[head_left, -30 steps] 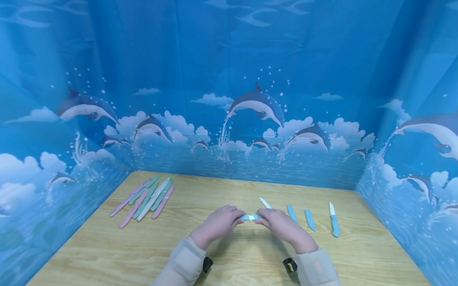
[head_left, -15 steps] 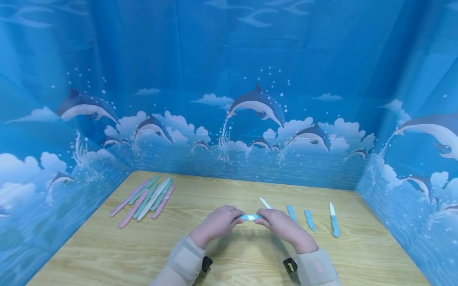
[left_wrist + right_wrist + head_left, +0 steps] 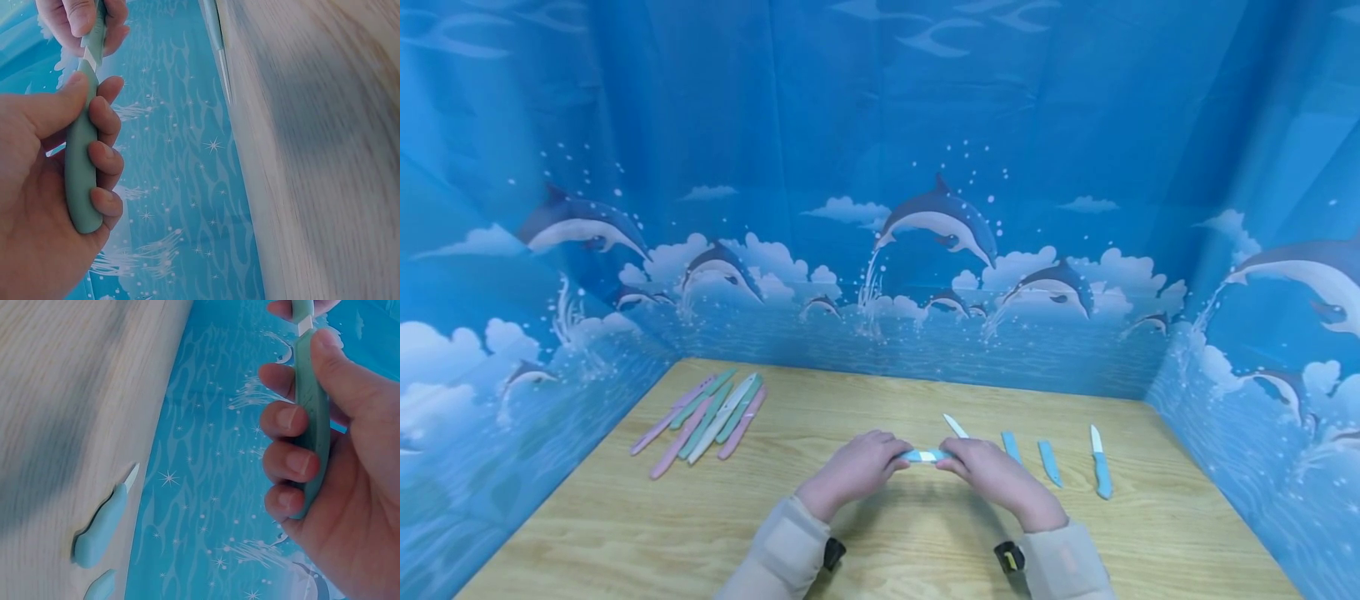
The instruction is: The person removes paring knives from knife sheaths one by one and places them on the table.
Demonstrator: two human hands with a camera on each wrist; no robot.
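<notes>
Just above the table, the left hand [image 3: 856,468] grips the smooth blue-green handle [image 3: 81,169] of a small knife, fingers curled round it. The right hand [image 3: 996,477] holds a matching sheath [image 3: 312,400], thumb along one side and fingers wrapped round the other. A short strip of white blade [image 3: 927,457] shows between the two parts, so the blade is partly inside the sheath. Behind the right hand lies another knife, its white blade [image 3: 955,425] in view and its handle hidden in the head view.
Right of the hands lie two blue sheaths, one nearer [image 3: 1011,447] and one farther right [image 3: 1050,464], then a knife [image 3: 1101,473] with its blade pointing away. Pink, green and white knives [image 3: 715,421] lie piled at the table's back left. A dolphin-print curtain [image 3: 880,333] surrounds the table [image 3: 662,533].
</notes>
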